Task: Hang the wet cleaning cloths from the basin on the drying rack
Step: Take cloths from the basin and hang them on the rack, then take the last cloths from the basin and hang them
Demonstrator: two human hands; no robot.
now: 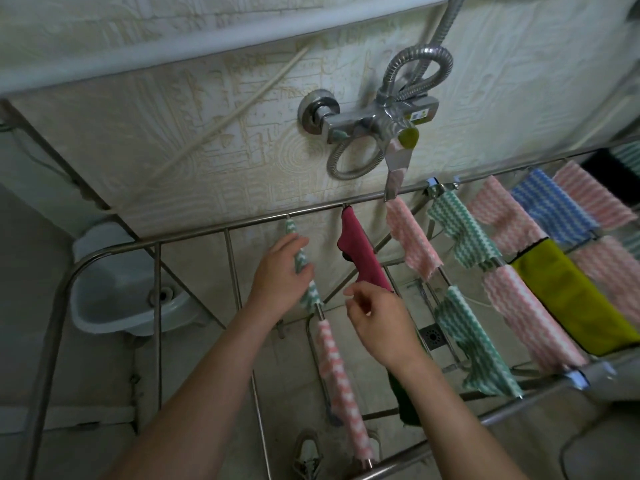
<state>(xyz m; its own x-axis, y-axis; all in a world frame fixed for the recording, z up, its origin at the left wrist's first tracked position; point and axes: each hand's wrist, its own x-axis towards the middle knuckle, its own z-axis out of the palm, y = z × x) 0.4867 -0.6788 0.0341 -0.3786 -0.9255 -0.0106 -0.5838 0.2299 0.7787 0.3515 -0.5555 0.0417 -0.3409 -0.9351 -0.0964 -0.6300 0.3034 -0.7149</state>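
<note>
A steel drying rack [194,233] fills the middle of the view. My left hand [280,271] grips a green-and-white wavy cloth [313,294] draped over one rod. My right hand [377,323] hovers just right of it with loosely curled fingers, holding nothing, next to a dark red cloth [360,251] on the neighbouring rod. A pink-and-white cloth [341,379] hangs lower on the same rod as the green one. A pale grey basin [114,289] sits on the floor at the left, below the rack.
To the right hang several pink, green, blue and yellow cloths [561,292]. A chrome shower mixer [377,123] with hose juts from the wall above the rack. Two left rods [232,268] are bare. A floor drain [431,336] and a shoe [306,455] lie beneath.
</note>
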